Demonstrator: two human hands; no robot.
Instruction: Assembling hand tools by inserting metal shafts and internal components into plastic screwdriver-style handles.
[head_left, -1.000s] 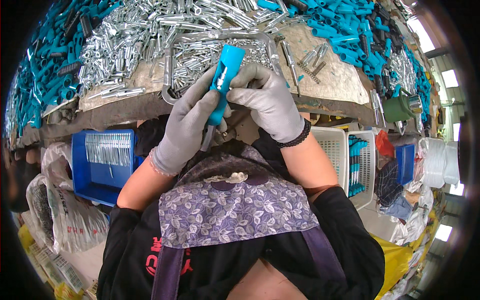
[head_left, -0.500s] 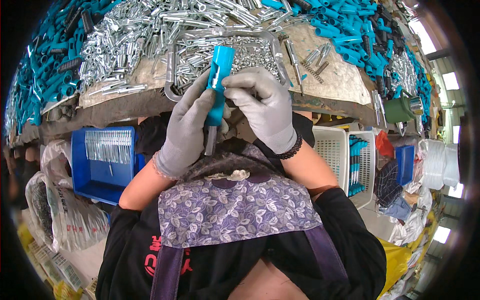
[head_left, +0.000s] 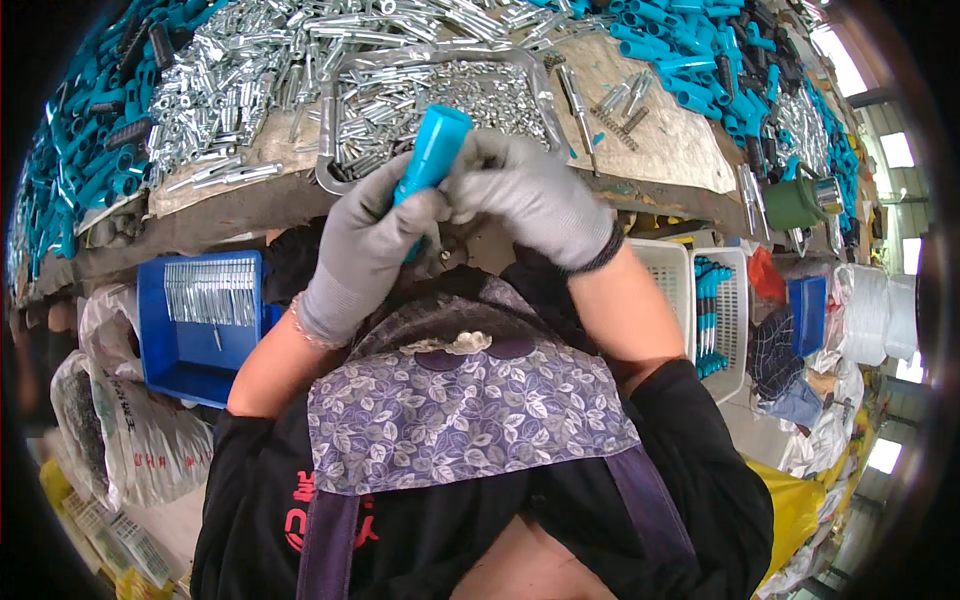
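A turquoise plastic tube-shaped handle (head_left: 438,140) is held tilted above the table's front edge, its open end pointing away and to the right. My left hand (head_left: 365,245), in a grey glove, is closed around its lower part. My right hand (head_left: 535,200), also gloved, presses bent fingers together against the tube's right side. Whatever those fingertips pinch is hidden. Below the handle, a small round metal end (head_left: 446,256) shows by my left fingers. Just beyond my hands, a grey metal tray (head_left: 328,140) holds small metal pins and nuts.
Metal rods (head_left: 235,90) are heaped at the far left, with turquoise handles (head_left: 100,150) beside them. More turquoise handles (head_left: 690,60) lie far right. A few springs and rods lie on the cloth (head_left: 680,155). Below the table stand a blue bin (head_left: 190,350) and white baskets (head_left: 735,350).
The handle has turned and tilted to the right, so its side slot and the metal rod below it no longer show as before. My right hand has rolled over beside it.
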